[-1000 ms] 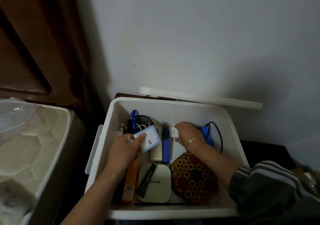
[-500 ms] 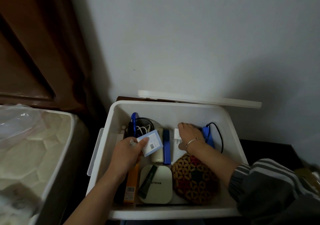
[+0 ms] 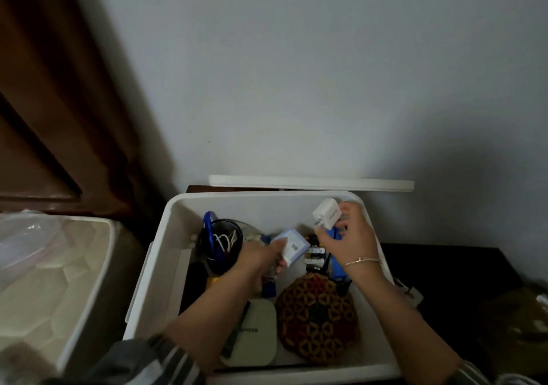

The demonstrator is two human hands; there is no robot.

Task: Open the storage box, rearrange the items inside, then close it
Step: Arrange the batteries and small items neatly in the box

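We start at the fingers [image 3: 350,212] of the right hand [image 3: 353,245]. They are curled and, with the thumb, pinch a white charger cube [image 3: 325,215], held above the back right corner of the storage box [image 3: 154,269] and clear of the contents. We note grey print on the cube's side face, too blurred to read. A thin bracelet [image 3: 363,260] sits on that wrist.

The left hand [image 3: 256,255] grips a pale blue carton [image 3: 292,243] between thumb and curled fingers, tilted, over the middle of the box. Its upper face carries a small dark printed square, which we cannot read.

Inside the box, at the back left, we find a black cup [image 3: 221,245] holding white cables, with a blue strap [image 3: 209,226] at its rim. Between the two hands lie black-and-yellow cells [image 3: 314,255]; their labels are not legible. At the front, a cream rounded case [image 3: 261,337] bears a short line of dark lettering, unreadable, and a dark tube [image 3: 237,329] lies across it. A woven patterned pouch [image 3: 317,316] lies just beside the case, on its right.

The box is open. Its lid [image 3: 311,183] shows behind the back rim, off the box, next to the wall [image 3: 296,88]. A second white bin [image 3: 74,280] stands to the left of the box.
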